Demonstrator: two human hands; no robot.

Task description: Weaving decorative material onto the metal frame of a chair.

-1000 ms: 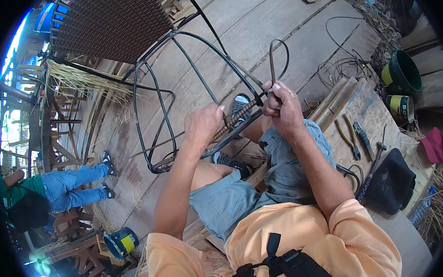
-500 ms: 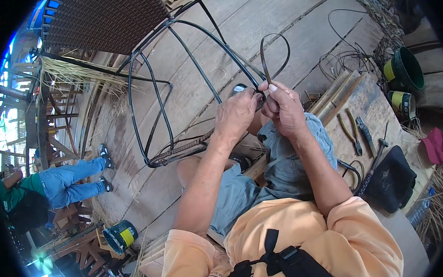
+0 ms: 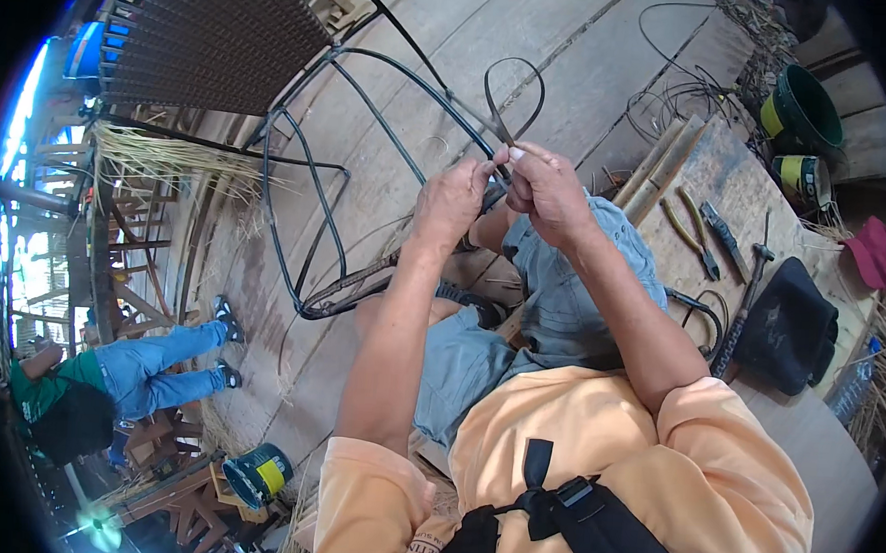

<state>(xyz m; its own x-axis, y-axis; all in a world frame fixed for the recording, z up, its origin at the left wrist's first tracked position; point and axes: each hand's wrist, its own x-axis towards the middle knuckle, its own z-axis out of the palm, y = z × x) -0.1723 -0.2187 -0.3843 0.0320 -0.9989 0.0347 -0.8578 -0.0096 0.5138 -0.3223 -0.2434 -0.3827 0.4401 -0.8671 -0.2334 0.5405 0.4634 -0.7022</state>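
My right hand (image 3: pixel 549 194) is closed, pinching a narrow brown strip (image 3: pixel 544 97) that rises from the thumb in an open loop. Close beside it, the fingers of my left hand (image 3: pixel 452 205) are drawn together at the same spot; what they grip is hidden. Both hands meet at the near end of a black tube of a chair frame (image 3: pixel 414 73), above my knees. Dark woven material fills one panel (image 3: pixel 210 39) of this chair, at the upper left. A lower rail of the frame (image 3: pixel 347 290) looks wrapped in strip.
On a wooden board at right lie pliers (image 3: pixel 701 235), a knife-like tool (image 3: pixel 725 241), a hammer-like tool (image 3: pixel 753 283) and a black cap-like item (image 3: pixel 789 325). Dark buckets (image 3: pixel 807 110) stand beyond. Loose strip coils (image 3: pixel 673 98) lie on the floor. Another person (image 3: pixel 147 371) stands at left.
The view has turned slightly. Both hands have shifted a little to the left, still together at the tube, and the strip's loop now leans further left.
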